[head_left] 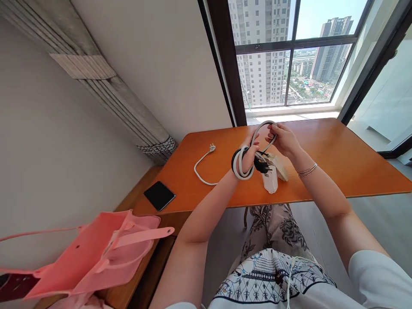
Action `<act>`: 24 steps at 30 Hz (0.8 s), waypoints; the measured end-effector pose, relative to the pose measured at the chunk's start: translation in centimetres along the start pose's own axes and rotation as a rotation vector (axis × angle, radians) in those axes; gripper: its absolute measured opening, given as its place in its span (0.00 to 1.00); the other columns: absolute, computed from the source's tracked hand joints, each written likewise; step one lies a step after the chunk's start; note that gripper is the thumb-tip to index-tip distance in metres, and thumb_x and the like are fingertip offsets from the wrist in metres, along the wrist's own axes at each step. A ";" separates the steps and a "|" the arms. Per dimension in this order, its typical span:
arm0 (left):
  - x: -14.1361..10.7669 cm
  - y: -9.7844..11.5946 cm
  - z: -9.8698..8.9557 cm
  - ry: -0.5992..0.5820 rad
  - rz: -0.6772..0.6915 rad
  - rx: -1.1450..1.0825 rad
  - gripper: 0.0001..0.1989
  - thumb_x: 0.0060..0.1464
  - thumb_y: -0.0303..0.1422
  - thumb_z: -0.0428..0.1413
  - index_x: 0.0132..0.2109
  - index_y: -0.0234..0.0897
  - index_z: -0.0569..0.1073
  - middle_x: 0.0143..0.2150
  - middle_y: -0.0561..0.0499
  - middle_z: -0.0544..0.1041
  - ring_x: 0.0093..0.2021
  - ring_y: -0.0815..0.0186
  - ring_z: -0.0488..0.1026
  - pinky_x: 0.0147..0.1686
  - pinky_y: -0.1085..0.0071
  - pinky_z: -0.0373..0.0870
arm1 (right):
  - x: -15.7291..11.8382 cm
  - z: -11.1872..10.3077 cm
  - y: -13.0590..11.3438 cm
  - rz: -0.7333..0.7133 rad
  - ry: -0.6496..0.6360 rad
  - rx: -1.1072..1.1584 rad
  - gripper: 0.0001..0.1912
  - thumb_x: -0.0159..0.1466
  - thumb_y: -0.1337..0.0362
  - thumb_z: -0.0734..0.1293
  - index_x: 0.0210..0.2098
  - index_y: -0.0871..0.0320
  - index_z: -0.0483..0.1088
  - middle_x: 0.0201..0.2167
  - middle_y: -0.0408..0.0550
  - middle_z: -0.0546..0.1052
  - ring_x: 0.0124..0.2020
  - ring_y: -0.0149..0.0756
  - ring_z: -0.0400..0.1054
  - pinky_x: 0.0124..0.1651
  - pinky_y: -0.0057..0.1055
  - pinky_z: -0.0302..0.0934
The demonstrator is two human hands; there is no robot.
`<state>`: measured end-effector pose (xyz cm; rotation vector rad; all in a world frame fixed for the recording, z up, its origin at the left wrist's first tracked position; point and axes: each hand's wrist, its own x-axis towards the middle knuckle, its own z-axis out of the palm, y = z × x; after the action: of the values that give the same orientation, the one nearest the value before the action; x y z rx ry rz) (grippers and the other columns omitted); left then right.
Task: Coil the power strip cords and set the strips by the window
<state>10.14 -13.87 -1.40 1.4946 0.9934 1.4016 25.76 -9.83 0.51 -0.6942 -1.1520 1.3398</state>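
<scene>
My left hand (pixel 248 158) is closed around a coiled white cable (pixel 236 165); loops of it, together with a black cable, wrap about the hand. A black plug (pixel 262 166) hangs at the hand's right side. Above the coil, my right hand (pixel 283 140) pinches a raised loop of the white cable between its fingertips. Below the hands are a white block (pixel 270 180) and a beige flat piece (pixel 280 167), which look like power strips, partly covered by the cables. The cable's white plug (pixel 211 148) lies on the table to the left, its cord running under my left forearm.
A black phone or tablet (pixel 159 195) rests at the left front corner of the orange-brown table (pixel 322 171). An open pink bag (pixel 106 253) stands at the lower left on a wooden surface. Behind the table are a window (pixel 292 47) and a grey curtain (pixel 128 111).
</scene>
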 end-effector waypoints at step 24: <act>2.7 -3.0 1.4 0.328 0.125 -0.174 0.19 0.54 0.25 0.56 0.52 0.43 0.68 0.52 0.49 0.74 0.45 0.66 0.76 0.45 0.68 0.74 | -5.5 2.4 4.5 -0.727 0.076 -1.232 0.12 0.68 0.64 0.58 0.47 0.58 0.68 0.40 0.54 0.77 0.38 0.41 0.74 0.38 0.35 0.69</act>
<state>11.69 -10.36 -3.37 1.2408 0.9558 1.8161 22.67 -14.92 -4.05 -0.9978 -1.8907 -0.1226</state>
